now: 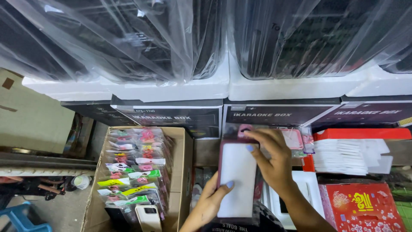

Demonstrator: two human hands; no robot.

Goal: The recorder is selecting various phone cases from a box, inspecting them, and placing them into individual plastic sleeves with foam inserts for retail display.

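Note:
I hold a flat rectangular packet (237, 178) upright in front of me; it has a white face and a dark red border with a pink hang tab at the top. My left hand (207, 205) grips its lower left edge, thumb on the white face. My right hand (271, 160) wraps over its top right corner, fingers curled across the top edge. Both hands have pale blue nails.
A cardboard box (183, 172) on the left holds several colourful bagged packets (133, 172). A red tray of white cards (343, 155) and a red patterned box (365, 208) lie to the right. Black printed cartons (171, 115) and plastic-wrapped black items on white foam (274, 88) stand behind.

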